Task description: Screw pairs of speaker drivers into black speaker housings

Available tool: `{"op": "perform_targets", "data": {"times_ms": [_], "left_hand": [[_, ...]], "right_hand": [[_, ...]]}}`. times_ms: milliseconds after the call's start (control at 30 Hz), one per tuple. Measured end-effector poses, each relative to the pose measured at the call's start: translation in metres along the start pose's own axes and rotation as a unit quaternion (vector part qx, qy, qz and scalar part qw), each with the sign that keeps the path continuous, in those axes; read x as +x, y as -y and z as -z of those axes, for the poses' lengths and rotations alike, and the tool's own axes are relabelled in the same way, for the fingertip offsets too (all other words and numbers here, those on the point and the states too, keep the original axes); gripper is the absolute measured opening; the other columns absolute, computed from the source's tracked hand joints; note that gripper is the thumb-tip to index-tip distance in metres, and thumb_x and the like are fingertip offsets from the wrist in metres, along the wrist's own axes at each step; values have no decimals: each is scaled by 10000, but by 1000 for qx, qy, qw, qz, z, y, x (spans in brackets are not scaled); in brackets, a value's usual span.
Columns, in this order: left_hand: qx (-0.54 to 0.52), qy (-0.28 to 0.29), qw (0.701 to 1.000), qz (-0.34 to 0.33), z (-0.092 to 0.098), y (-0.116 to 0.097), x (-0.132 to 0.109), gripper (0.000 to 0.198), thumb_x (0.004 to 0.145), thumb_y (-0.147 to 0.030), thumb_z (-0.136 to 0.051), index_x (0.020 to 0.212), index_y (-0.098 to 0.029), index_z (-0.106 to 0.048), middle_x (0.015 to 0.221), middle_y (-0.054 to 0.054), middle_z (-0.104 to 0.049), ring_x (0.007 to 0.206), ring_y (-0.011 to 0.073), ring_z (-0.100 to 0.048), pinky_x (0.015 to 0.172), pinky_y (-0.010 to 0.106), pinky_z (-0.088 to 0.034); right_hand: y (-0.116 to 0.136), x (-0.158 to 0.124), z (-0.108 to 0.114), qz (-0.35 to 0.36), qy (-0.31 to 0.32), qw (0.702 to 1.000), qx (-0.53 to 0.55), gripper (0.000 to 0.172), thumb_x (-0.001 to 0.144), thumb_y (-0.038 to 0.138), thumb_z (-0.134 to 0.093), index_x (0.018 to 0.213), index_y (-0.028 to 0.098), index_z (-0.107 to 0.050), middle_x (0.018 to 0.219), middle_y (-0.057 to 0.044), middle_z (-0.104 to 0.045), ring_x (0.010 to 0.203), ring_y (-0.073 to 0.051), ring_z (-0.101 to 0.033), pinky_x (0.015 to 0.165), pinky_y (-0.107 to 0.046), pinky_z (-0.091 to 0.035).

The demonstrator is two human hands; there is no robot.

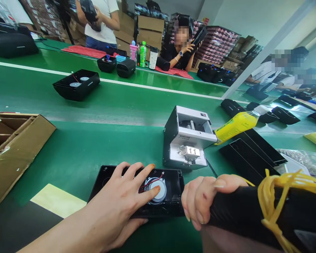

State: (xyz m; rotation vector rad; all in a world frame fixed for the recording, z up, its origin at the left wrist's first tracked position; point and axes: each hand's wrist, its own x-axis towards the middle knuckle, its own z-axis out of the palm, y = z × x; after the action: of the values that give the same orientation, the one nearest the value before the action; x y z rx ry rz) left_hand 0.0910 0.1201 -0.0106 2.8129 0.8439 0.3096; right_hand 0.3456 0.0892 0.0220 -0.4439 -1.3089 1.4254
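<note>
My left hand (123, 198) lies flat, fingers spread, on a black speaker housing (171, 195) at the near edge of the green bench. Its fingertips touch the round silver speaker driver (159, 191) and its red wire. My right hand (204, 200) is wrapped round the black handle of a power tool (252, 214), just right of the housing. A yellow cord (272, 196) is tied round that tool. Behind the housing stands a small silver screw feeder machine (188, 138).
A cardboard box (14, 147) sits at the left. A yellow-labelled bottle (237, 124) and black panels (252, 154) lie at the right. Another black housing (77, 84) rides the green conveyor (126, 102). Other people work across it among cartons and bottles.
</note>
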Motion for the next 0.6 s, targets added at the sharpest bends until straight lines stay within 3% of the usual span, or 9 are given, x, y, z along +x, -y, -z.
{"op": "perform_targets", "data": {"times_ms": [33,167,233,333,433,567,600], "left_hand": [[1,4,1000,-1,1,-1,1,520,972,-522,-646,1470,-403,-554,1681,111,-428,1410,424,-478,1068,662,-373],[-2,9,1000,13,3,-6,2,513,947,-476,-673,1442,-375,-583,1662,130,-462,1411,444,-487,1068,683,-372],[-7,9,999,31,4,-8,3,508,930,-458,-691,1421,-371,-599,1657,122,-476,1425,440,-480,1091,689,-355],[-15,22,999,20,5,-9,3,494,949,-457,-660,1428,-356,-593,1663,133,-468,1421,443,-484,1087,704,-357],[-17,20,999,19,5,-9,2,488,944,-460,-662,1413,-339,-604,1665,146,-464,1414,450,-488,1084,716,-354],[-25,16,999,36,6,-9,1,510,932,-456,-683,1427,-367,-598,1675,116,-458,1443,435,-468,1121,704,-329],[-32,19,999,32,6,-8,1,517,936,-464,-678,1439,-380,-588,1679,111,-451,1443,432,-469,1119,699,-335]], "right_hand": [[1,2,4,-23,40,999,-1,369,1050,388,-538,899,232,-837,638,-79,-761,523,-242,-726,534,-368,-614],[-2,1,12,-14,38,999,-4,380,1044,492,-566,976,237,-839,661,-73,-773,552,-254,-745,555,-390,-617],[-4,0,13,-26,80,996,-16,342,1044,468,-575,989,249,-832,699,-73,-791,571,-272,-759,557,-417,-625],[-2,3,12,16,102,994,-42,307,1070,389,-525,1101,281,-811,671,-51,-782,533,-266,-747,516,-403,-608],[3,12,8,23,127,990,-53,386,1057,529,-509,1176,281,-780,626,-48,-754,503,-275,-729,490,-412,-587],[1,15,0,-16,139,989,-57,504,1043,604,-475,934,257,-824,534,-47,-695,454,-263,-684,468,-414,-568],[-2,12,-2,-18,99,993,-59,549,1028,634,-478,828,255,-821,493,-45,-666,413,-254,-650,435,-401,-550]]}}
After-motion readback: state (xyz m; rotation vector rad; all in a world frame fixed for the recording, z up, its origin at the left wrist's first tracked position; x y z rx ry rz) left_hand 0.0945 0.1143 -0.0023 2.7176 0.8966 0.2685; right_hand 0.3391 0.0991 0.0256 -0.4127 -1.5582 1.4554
